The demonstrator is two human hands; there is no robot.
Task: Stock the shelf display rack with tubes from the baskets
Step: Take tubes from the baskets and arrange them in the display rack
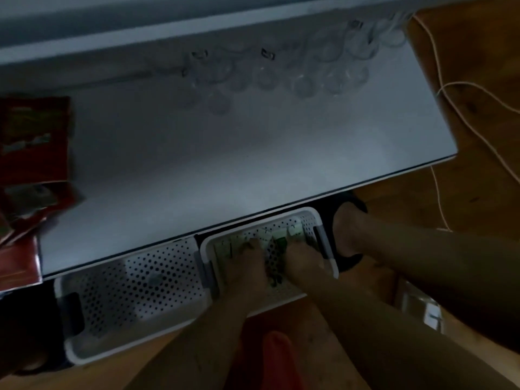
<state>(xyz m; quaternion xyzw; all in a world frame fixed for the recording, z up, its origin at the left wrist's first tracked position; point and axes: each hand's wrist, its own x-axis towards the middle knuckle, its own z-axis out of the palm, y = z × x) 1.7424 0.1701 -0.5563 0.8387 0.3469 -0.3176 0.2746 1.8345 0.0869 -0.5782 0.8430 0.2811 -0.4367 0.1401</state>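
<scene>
Two white perforated baskets sit on the floor below the front edge of a white shelf (225,153). Inside the right basket (309,215) lie several small white and green tubes (281,240). Both my hands are down in that basket among the tubes. My left hand (247,263) lies over the tubes on the left side, and my right hand (301,263) over those on the right. The blur hides whether the fingers are curled round any tube. The left basket (132,294) holds a single small dark thing.
A clear display rack with round holes (281,71) stands at the shelf's back right. Red packets (33,136) lie at the shelf's left end. A white cable (450,108) runs over the wooden floor at right. My foot in a black sandal (349,232) is beside the right basket.
</scene>
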